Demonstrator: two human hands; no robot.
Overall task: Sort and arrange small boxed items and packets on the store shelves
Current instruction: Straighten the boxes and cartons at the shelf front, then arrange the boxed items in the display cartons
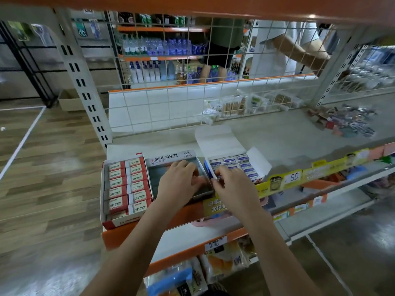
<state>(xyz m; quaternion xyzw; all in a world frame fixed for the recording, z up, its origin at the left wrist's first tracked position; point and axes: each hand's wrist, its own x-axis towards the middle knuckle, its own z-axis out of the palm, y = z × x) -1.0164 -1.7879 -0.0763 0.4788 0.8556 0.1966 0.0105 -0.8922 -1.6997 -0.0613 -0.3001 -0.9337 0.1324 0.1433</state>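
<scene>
Three open display boxes stand side by side at the front of the grey shelf. The left box is packed with red-and-white 2B erasers. The middle box, with Korean lettering, looks dark and mostly empty inside. My left hand reaches into it with fingers bent down; whatever lies under them is hidden. The right box, its white lid flap standing up, holds small blue-and-white boxes. My right hand pinches one of these at that box's near left corner.
A wire grid panel backs the shelf, with bagged cotton swabs behind it. A loose heap of small packets lies at the far right. Yellow price tags line the shelf front, with snack bags on lower shelves. Two people stand in the aisle beyond.
</scene>
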